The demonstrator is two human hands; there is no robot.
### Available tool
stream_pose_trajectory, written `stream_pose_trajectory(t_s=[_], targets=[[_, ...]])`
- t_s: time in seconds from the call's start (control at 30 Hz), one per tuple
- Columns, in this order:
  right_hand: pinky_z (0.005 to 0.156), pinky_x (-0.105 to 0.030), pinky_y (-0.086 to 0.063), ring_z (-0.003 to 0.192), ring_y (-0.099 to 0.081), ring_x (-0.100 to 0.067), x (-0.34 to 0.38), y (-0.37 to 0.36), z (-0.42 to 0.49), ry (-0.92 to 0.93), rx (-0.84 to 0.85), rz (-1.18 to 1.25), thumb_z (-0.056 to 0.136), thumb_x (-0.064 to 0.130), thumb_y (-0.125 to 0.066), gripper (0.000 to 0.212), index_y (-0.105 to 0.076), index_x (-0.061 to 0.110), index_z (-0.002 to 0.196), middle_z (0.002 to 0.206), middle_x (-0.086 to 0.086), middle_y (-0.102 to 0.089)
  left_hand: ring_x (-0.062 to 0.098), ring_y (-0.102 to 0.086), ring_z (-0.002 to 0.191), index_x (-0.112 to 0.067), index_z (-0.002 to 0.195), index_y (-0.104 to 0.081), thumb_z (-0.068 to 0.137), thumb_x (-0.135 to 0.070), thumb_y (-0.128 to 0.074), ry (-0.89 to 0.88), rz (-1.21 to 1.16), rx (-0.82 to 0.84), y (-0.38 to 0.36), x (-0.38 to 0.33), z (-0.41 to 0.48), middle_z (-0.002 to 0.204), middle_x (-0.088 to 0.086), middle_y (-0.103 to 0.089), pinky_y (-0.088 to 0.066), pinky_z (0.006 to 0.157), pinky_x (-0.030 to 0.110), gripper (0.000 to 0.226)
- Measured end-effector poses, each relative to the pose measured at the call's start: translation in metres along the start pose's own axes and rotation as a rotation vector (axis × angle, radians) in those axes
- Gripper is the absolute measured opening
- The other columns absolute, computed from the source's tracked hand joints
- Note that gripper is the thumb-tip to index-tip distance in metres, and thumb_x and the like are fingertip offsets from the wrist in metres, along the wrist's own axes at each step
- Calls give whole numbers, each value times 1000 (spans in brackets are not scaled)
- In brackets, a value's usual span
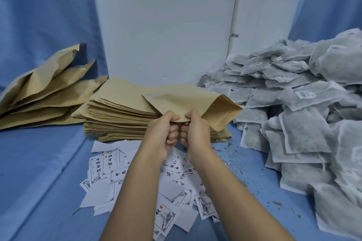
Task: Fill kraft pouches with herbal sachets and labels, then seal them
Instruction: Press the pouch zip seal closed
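Observation:
I hold one kraft pouch [188, 101] up over the table, its open mouth turned to the right. My left hand [163, 133] and my right hand [193, 130] pinch its near edge side by side, knuckles almost touching. Behind and below it lies a flat stack of empty kraft pouches [119, 117]. Printed white labels [141, 180] are scattered on the blue cloth under my forearms. A big heap of grey-white herbal sachets [299, 115] fills the right side.
Several bulging kraft pouches [45, 94] lie piled at the left. A white panel [166, 25] stands at the back. Loose herb crumbs [231, 154] dot the blue cloth [43, 172] between labels and sachets.

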State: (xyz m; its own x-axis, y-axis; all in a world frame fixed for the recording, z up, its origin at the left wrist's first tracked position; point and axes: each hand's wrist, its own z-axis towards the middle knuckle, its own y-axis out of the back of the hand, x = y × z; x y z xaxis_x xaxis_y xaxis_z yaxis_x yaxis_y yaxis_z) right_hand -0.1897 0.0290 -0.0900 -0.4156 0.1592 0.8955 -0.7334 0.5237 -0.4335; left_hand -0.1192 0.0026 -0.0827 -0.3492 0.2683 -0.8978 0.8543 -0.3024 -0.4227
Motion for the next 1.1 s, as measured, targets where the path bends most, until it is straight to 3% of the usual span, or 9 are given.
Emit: stream_pose_trajectory(t_s=[0.37, 0.47, 0.6, 0.73, 0.83, 0.93, 1.1], targets=[[43, -27, -24, 43, -25, -15, -1, 3, 6, 64, -137, -67, 85, 17, -44, 25, -33, 16, 62, 50, 0, -28, 5, -19, 26, -17, 60, -34, 85, -6, -50, 13, 32, -27, -2, -3, -3, 35, -8, -24, -12, 31, 13, 31], [37, -21, -21, 37, -24, -12, -1, 4, 7, 53, -121, -62, 86, 18, -43, 23, -33, 17, 65, 50, 1, -26, 5, -18, 26, -17, 61, -33, 86, -6, -49, 6, 18, -25, -1, -3, -3, 36, -7, -24, -11, 31, 13, 31], [46, -27, -26, 47, -31, -16, 1, 8, 11, 81, -172, -99, 86, 17, -43, 24, -37, 14, 63, 52, -2, -34, 5, -18, 26, -16, 61, -34, 86, -6, -49, 13, 17, -16, -2, -2, -4, 36, -7, -24, -11, 31, 14, 31], [41, -23, -25, 40, -28, -12, -2, 9, 14, 78, -160, -107, 86, 19, -42, 24, -36, 16, 63, 45, 3, -32, 5, -19, 26, -16, 63, -34, 85, -6, -49, 14, 3, -29, 1, -3, -3, 36, -7, -25, -11, 30, 13, 29], [57, -35, -30, 54, -33, -20, -3, 9, 17, 133, -184, -185, 81, 20, -41, 25, -38, 16, 57, 39, 5, -38, 5, -18, 27, -17, 63, -34, 84, -6, -48, 4, -4, -63, 0, -3, -4, 36, -7, -25, -11, 30, 13, 28], [71, -39, -31, 72, -37, -24, -3, 3, 11, 224, -93, -385, 64, 28, -33, 12, -37, 17, 60, 59, -5, -41, 6, -21, 28, -16, 65, -35, 83, -9, -49, -40, -32, -172, -6, -2, -6, 35, -6, -27, -13, 32, 13, 24], [62, -37, -33, 65, -41, -24, -8, 4, 12, 209, -90, -330, 84, 22, -39, 25, -40, 15, 60, 64, -10, -47, 9, -32, 29, -9, 66, -50, 84, -13, -57, -67, 43, -233, -12, 1, -8, 39, 0, -46, -22, 33, 13, 19]])
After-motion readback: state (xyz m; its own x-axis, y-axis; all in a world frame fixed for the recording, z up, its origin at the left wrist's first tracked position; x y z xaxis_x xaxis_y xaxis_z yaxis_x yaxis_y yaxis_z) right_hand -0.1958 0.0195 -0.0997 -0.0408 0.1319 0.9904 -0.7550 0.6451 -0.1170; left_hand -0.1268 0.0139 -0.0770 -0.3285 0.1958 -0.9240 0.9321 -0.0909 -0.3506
